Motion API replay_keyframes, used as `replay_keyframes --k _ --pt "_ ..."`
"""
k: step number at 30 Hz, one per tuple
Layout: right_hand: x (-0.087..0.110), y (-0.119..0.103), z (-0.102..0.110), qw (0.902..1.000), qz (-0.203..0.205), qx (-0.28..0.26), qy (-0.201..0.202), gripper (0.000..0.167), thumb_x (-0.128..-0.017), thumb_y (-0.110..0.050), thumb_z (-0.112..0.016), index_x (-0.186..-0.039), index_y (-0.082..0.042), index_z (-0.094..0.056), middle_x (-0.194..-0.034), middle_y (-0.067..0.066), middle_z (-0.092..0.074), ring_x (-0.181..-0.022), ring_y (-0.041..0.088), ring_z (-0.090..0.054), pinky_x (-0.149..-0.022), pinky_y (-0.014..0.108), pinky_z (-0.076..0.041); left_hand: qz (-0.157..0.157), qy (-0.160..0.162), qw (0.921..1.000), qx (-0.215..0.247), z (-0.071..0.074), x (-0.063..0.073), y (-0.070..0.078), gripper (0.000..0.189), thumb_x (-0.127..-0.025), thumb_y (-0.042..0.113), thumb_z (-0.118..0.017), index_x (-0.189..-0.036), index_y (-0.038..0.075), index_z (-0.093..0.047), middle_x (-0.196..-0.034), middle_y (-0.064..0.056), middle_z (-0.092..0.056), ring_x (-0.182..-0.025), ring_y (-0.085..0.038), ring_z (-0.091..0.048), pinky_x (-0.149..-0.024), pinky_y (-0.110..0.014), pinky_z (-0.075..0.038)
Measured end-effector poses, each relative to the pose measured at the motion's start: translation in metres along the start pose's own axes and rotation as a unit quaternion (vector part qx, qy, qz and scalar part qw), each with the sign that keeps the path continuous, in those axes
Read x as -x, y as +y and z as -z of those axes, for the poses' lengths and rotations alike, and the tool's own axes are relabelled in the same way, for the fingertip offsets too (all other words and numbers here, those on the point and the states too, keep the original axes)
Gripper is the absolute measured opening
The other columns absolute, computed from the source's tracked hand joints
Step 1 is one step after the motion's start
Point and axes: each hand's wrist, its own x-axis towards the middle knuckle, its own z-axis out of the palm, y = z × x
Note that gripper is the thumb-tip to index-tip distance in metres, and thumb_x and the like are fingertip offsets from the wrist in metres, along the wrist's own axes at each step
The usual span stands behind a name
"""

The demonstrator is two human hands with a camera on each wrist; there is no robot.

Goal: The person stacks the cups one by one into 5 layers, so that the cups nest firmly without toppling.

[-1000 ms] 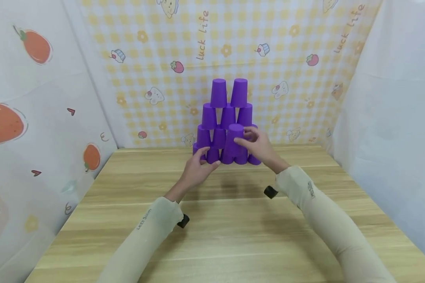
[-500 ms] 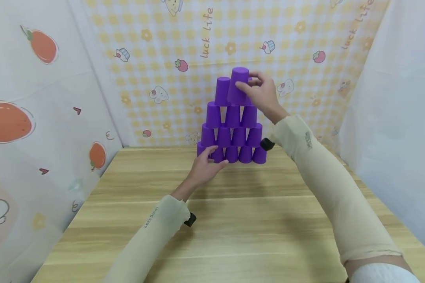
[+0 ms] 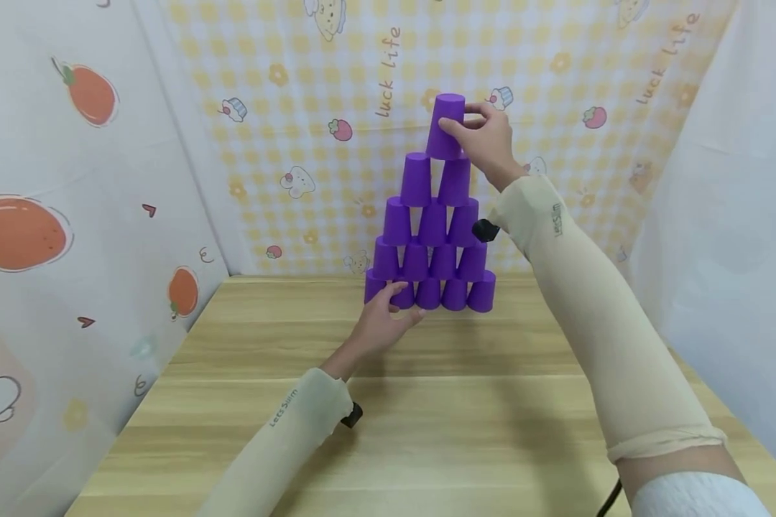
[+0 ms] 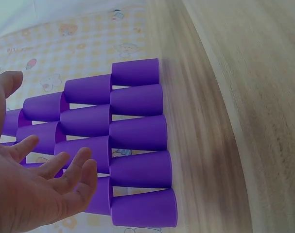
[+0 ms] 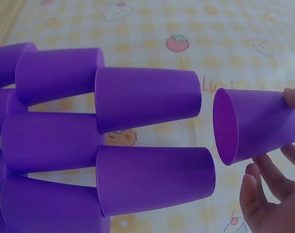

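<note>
Purple cups stand upside down in a stepped pyramid (image 3: 432,222) at the back of the table. Its bottom two rows have several cups each, then come three, and at the top a left cup (image 3: 416,181) and a right cup (image 3: 455,184). My right hand (image 3: 488,143) pinches another purple cup (image 3: 445,133), rim down, between thumb and fingers above that pair. In the right wrist view a narrow gap shows between the held cup's rim (image 5: 225,127) and the pair. Low at the pyramid's left front, my left hand (image 3: 380,324) is held with fingers spread, holding nothing.
The wood-grain table (image 3: 427,445) stretches in front of the pyramid. A yellow checked curtain (image 3: 265,179) hangs close behind it, with white cloth at both sides. Black wrist cameras, such as the right one (image 3: 486,230), stick out below the sleeves.
My right hand has lifted the cup from in front of the pyramid's middle to above its top pair. The left hand stays low beside the bottom rows. The head view has shifted slightly.
</note>
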Motion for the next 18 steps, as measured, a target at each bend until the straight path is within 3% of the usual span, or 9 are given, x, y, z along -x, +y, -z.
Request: replay_keyframes --k 8,13,18 --pt "-0.006 0.008 -0.001 0.9995 -0.022 0.022 -0.006 0.061 -0.087 -0.044 -0.074 -0.14 -0.019 -0.055 -0.135 0.007 -0.061 -0.121 0.019 -0.06 -0.104 0.036 -0.046 -0.003 -0.015 0.9998 -0.015 -0.005 0.008 -0.004 0.073 -0.09 0.045 -0.07 -0.149 0.012 -0.042 -0.149 -0.009 -0.046 -0.122 -0.037 -0.054 -0.094 -0.048 -0.05" --pt "-0.001 0.01 0.014 0.9989 -0.028 0.038 -0.002 0.069 -0.086 -0.047 -0.074 -0.145 -0.02 -0.05 -0.139 0.007 -0.059 -0.124 0.018 -0.058 -0.105 0.035 -0.045 -0.006 -0.018 0.9998 -0.012 -0.011 0.008 -0.002 0.073 -0.09 0.043 -0.071 -0.149 0.012 -0.042 -0.148 -0.009 -0.047 -0.122 -0.037 -0.054 -0.096 -0.047 -0.049" --pt "0.015 0.013 0.035 0.9975 -0.019 0.067 0.01 0.079 -0.084 -0.054 -0.073 -0.151 -0.026 -0.042 -0.146 0.004 -0.052 -0.131 0.018 -0.049 -0.108 0.036 -0.041 -0.012 -0.016 0.9998 -0.007 -0.008 0.003 0.001 0.075 -0.09 0.044 -0.071 -0.15 0.011 -0.04 -0.148 -0.012 -0.047 -0.122 -0.036 -0.055 -0.098 -0.047 -0.048"
